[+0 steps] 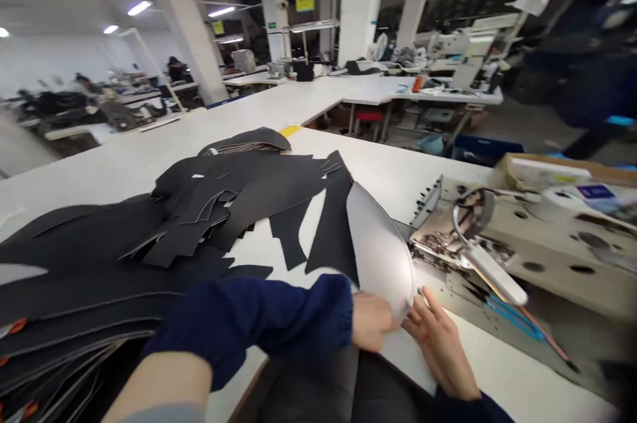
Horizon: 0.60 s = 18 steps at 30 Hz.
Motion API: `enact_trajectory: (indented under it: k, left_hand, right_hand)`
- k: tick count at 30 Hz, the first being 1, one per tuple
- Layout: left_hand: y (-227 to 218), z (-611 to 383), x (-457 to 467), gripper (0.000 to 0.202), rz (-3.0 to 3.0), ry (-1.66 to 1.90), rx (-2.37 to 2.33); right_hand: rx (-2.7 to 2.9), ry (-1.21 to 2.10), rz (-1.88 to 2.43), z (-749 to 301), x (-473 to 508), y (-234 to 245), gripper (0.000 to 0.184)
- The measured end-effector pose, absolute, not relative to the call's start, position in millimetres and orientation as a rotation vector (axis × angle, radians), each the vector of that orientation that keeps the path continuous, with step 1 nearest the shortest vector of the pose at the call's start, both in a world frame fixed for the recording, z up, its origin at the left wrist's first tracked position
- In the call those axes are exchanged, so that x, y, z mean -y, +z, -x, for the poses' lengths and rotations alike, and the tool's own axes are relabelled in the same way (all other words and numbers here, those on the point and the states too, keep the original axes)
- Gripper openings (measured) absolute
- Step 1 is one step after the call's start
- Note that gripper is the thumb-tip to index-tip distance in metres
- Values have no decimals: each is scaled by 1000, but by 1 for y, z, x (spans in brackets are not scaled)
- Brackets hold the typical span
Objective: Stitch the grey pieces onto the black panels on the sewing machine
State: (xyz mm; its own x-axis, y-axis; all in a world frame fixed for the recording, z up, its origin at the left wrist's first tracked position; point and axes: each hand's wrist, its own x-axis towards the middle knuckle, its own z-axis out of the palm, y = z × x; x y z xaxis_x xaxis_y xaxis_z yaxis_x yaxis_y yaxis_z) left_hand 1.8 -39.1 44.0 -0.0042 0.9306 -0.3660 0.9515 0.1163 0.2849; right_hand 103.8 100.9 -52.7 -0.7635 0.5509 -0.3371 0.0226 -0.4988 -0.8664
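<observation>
A white surface (398, 157) bears heaped black pieces (279, 184), with a machine (557, 244) to their right. Between them lies a grey panel (381, 244). My right grip (440, 340) pinches its near edge; my left grip (373, 322) curls over its near end — whether pinching, I cannot tell from here. I'd keep fingers close to the rim — panel smooth, unbuckled.

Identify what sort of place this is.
Likely a sewing workshop: a beige metal sewing machine, piled flat black cut panels and a long white worktable.
</observation>
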Motion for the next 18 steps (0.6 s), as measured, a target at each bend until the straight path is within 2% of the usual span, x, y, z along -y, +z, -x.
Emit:
enact_trajectory:
  k: [4, 7, 9, 11, 13, 16, 18]
  left_hand:
    - [53, 42, 93, 33, -1921, 117, -1619]
    - [56, 128, 132, 35, -1568, 11, -2448]
    - [54, 189, 165, 48, -1053, -179, -2970]
    - [47, 237, 205, 68, -585, -297, -3156]
    - [38, 259, 242, 81, -292, -312, -3145]
    - [30, 249, 267, 79, -222, -297, -3175]
    - [30, 232, 250, 68, -346, -308, -3197]
  right_hand:
    - [1391, 2382, 895, -132, -86, -43, 69]
    - [1431, 2268, 1012, -157, -82, -42, 62]
    - [1569, 2146, 1059, -163, -83, -43, 61]
    - [1811, 1980, 1063, -155, -85, -42, 63]
    - [2139, 1697, 991, -134, -86, -39, 57]
    - [2528, 1114, 822, -99, -71, -34, 32]
    - [2615, 1011, 785, -87, -51, -33, 20]
